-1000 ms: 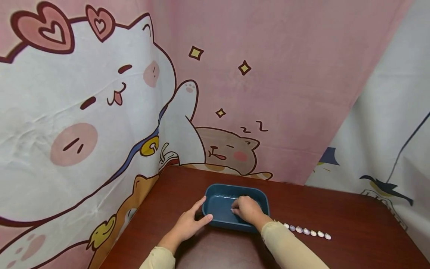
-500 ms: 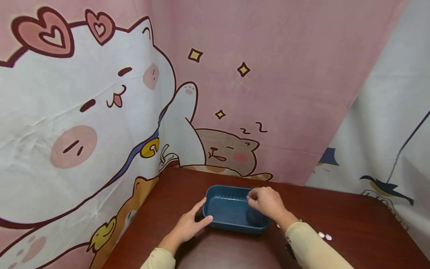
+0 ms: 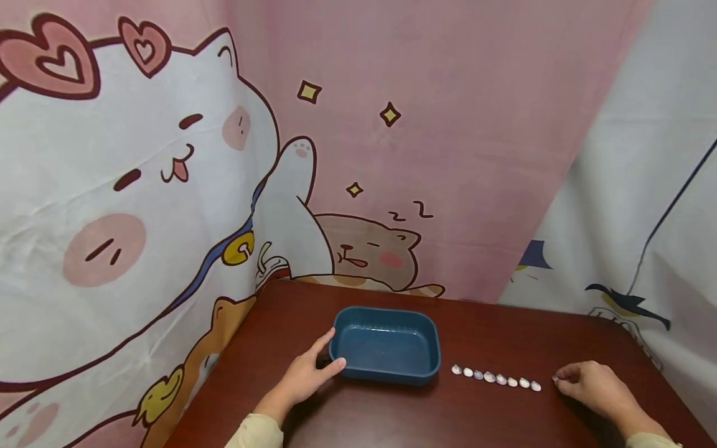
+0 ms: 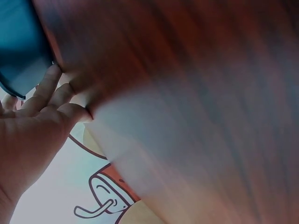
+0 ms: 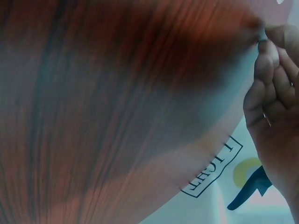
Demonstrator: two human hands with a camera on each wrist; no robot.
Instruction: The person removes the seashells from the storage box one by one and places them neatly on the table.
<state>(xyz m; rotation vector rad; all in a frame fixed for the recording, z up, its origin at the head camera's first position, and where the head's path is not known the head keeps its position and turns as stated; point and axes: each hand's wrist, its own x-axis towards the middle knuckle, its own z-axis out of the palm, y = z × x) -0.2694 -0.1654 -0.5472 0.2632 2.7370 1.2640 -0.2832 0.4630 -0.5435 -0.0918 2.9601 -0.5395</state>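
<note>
A blue rectangular basin (image 3: 386, 376) stands on the table in the head view, with nothing seen in it. My left hand (image 3: 307, 374) steadies its left end, thumb at the near corner and fingers fairly straight along the side; the left wrist view shows these fingers (image 4: 49, 88) beside the blue wall. To the right of the basin lies a row of several small whitish-purple seashells (image 3: 489, 377). Just past the row's right end, my right hand (image 3: 596, 389) pinches one small seashell (image 3: 555, 378) between thumb and fingertips, low over the table. The fingers mostly hide that shell.
The dark red-brown table (image 3: 403, 417) carries the basin and shells. A printed cloth curtain (image 3: 448, 155) with cartoon cats rises behind and to the left. At the right hangs a white cloth part (image 3: 644, 218), close behind the table's edge.
My right hand has come out of the basin and swung right past the row, bringing a shell with it. The left hand stays on the basin. The head view has shifted slightly.
</note>
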